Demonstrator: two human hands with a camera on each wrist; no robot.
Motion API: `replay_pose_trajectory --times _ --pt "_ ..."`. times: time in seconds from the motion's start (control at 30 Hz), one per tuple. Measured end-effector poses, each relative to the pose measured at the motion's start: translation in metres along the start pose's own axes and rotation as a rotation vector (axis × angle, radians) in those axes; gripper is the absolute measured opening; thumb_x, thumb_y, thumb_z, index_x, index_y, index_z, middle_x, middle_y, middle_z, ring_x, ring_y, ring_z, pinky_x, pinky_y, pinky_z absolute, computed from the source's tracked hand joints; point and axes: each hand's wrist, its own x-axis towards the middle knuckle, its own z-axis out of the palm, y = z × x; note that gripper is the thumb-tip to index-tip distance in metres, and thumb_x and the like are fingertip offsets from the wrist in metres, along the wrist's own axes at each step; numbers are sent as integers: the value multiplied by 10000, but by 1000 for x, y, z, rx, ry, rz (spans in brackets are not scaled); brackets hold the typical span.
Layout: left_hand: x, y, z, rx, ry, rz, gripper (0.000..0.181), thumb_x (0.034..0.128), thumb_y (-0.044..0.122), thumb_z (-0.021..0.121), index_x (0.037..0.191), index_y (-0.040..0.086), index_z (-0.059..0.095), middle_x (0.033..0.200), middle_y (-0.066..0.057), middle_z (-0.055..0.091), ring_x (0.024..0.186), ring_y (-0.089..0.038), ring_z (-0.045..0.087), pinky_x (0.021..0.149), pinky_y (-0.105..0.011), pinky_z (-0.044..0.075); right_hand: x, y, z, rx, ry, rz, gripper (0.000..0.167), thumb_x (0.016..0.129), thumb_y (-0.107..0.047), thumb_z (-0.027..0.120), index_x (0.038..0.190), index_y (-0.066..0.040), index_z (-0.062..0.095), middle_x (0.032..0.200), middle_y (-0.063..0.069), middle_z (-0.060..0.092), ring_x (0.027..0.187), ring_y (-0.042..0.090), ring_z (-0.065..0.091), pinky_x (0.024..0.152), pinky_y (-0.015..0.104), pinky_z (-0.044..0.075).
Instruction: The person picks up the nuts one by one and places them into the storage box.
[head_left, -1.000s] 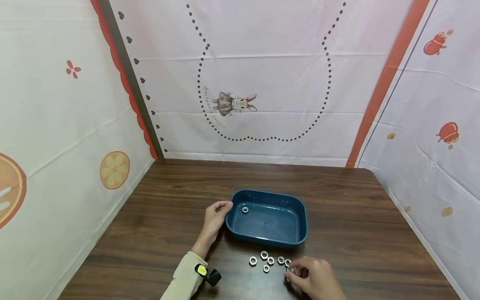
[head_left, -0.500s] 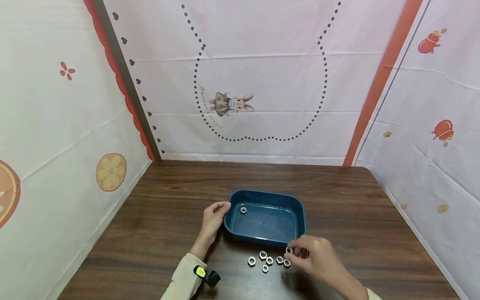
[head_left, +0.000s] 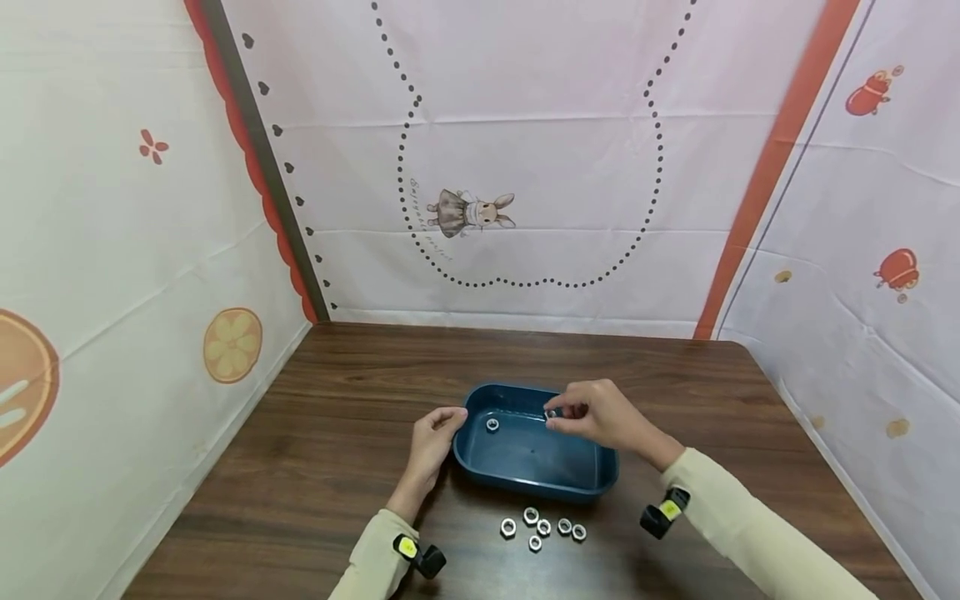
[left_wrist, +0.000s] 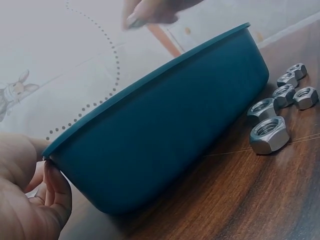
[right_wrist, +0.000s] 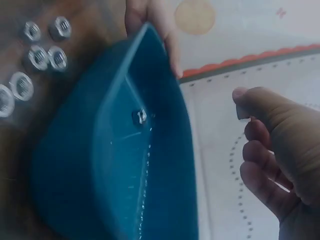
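Observation:
A blue rectangular plastic tray point(head_left: 525, 483) stands on the table, one metal hex nut point(head_left: 492, 425) lying inside near its left end. My left hand point(head_left: 432, 442) pinches the tray's left rim between thumb and fingers, which the left wrist view shows close up. Over the tray's right half, my right hand point(head_left: 600, 412) pinches another hex nut point(head_left: 551, 414) between thumb and fingertip; the right wrist view shows this nut point(right_wrist: 242, 112) partly covered by the thumb. Several more hex nuts point(left_wrist: 270, 135) lie on the table along the tray's near side.
The brown wood-grain table point(head_left: 360, 375) carries the tray and the loose nuts. Printed white cloth point(head_left: 540, 192) hangs behind it, with further cloth panels at the left and right sides.
My right hand has picked one hex nut up from the group on the table and carried it forward and left, over the tray. The left hand stays on the rim.

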Motion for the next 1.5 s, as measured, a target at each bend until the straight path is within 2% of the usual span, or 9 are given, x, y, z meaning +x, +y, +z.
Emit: replay_pose_trajectory --times 0.27,0.53,0.77,0.9,1.07,1.2,1.27,1.43,1.5 --pt "3 -9 3 -25 26 45 342 983 261 712 1158 -32 716 1135 -195 716 964 -192 649 755 -219 516 37 31 24 -4 -123 11 214 927 -214 779 1096 -84 800 675 -127 558 558 -4 454 507 200 395" --pt "1 -8 2 -17 29 37 333 989 238 703 1170 -41 711 1149 -208 713 980 -202 663 770 -215 522 60 47 49 -7 -314 67 241 937 -225 770 1120 -69 792 515 -130 441 442 6 368 459 178 281" --pt "-9 9 4 -5 5 38 333 1013 171 656 1205 -100 672 1207 -284 677 1110 -385 637 822 -279 532 69 47 60 -65 -445 29 200 917 -159 784 1089 -59 796 599 -99 554 505 2 452 496 185 373" --pt "-19 23 4 -6 7 35 327 1010 159 657 1201 -107 670 1192 -287 679 1070 -362 639 796 -261 521 72 48 65 -127 -492 -4 181 911 -160 791 1066 -67 803 777 -40 720 593 -23 539 580 184 481" --pt "-24 28 5 -13 18 42 314 1005 149 661 1189 -105 677 1182 -292 679 1037 -333 638 775 -236 507 74 47 71 -177 -513 -10 163 906 -189 800 1033 -87 809 913 14 770 673 -2 621 631 198 528" --pt "-22 24 6 -18 21 44 307 1004 145 662 1181 -105 679 1186 -298 676 1063 -368 636 786 -242 515 73 46 76 -196 -524 22 172 904 -206 803 1034 -93 807 912 11 768 653 1 629 618 194 529" --pt "-16 14 7 -20 21 41 307 1006 147 660 1180 -105 679 1187 -295 679 1077 -379 639 793 -247 521 73 47 78 -188 -527 46 174 904 -204 803 1038 -93 805 872 0 760 620 -4 618 603 191 528" --pt "1 -10 5 -15 29 42 313 993 225 695 1160 -39 713 1149 -219 713 997 -249 662 764 -223 516 74 44 77 -163 -524 99 232 903 -200 806 1096 -73 787 780 -32 725 567 -17 590 580 181 524" --pt "2 -10 3 -13 36 49 311 983 250 712 1145 -15 727 1128 -194 722 964 -196 658 756 -215 511 75 41 72 -147 -497 98 263 908 -204 800 1122 -53 775 694 -42 683 519 -11 552 542 175 492"
